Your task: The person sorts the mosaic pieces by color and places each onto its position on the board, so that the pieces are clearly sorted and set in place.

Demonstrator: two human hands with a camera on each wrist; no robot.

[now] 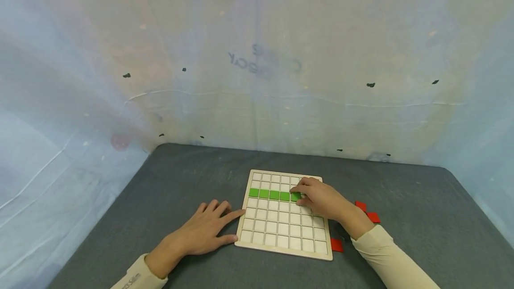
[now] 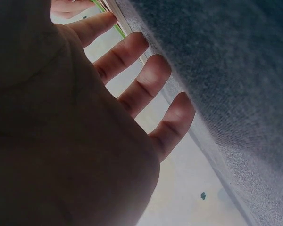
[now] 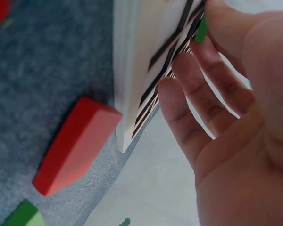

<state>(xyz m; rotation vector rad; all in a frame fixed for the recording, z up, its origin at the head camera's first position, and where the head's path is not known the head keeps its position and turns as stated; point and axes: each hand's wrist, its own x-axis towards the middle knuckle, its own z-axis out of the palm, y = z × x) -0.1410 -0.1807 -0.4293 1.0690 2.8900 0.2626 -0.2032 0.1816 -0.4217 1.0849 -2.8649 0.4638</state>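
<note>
Flat green square (image 1: 296,197) pinched by right fingers (image 3: 177,101), pale gridded board (image 1: 283,228) beneath

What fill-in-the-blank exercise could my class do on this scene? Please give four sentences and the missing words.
On the wooden grid board, the row of tiles is ____ in color.
In the head view, the loose red tiles lie to the ____ of the board.
While the left hand is at the board's left edge, the ____ hand has its fingers at the tile row.
The tabletop looks dark ____ in the head view.

Missing words: green; right; right; gray.
</note>
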